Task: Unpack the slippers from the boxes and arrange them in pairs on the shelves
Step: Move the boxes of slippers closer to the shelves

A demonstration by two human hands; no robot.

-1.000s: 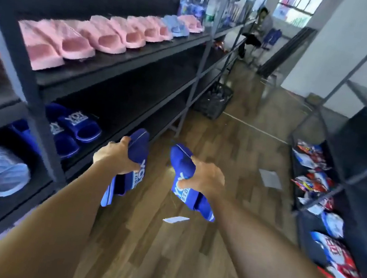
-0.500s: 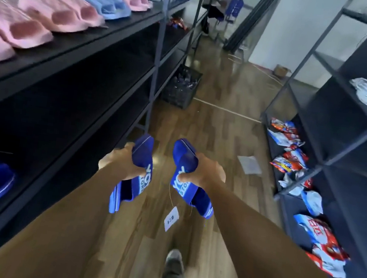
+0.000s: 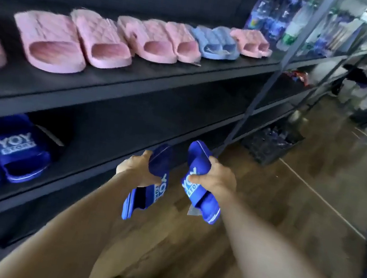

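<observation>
By shelves point(image 3: 162, 81) over wood floor point(image 3: 298, 202), left hand point(image 3: 137, 170) and right hand point(image 3: 215, 178) grip blue slippers point(image 3: 199, 158).

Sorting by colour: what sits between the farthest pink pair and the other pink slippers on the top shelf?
A light-blue pair, shown in the head view.

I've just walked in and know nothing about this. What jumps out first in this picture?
In the middle, the left hand grips one dark blue YOY slipper and the right hand grips the other slipper. Behind them a row of pink slippers lines the upper shelf, broken by one light blue pair. On the shelf below, at far left, matching blue slippers sit side by side.
</observation>
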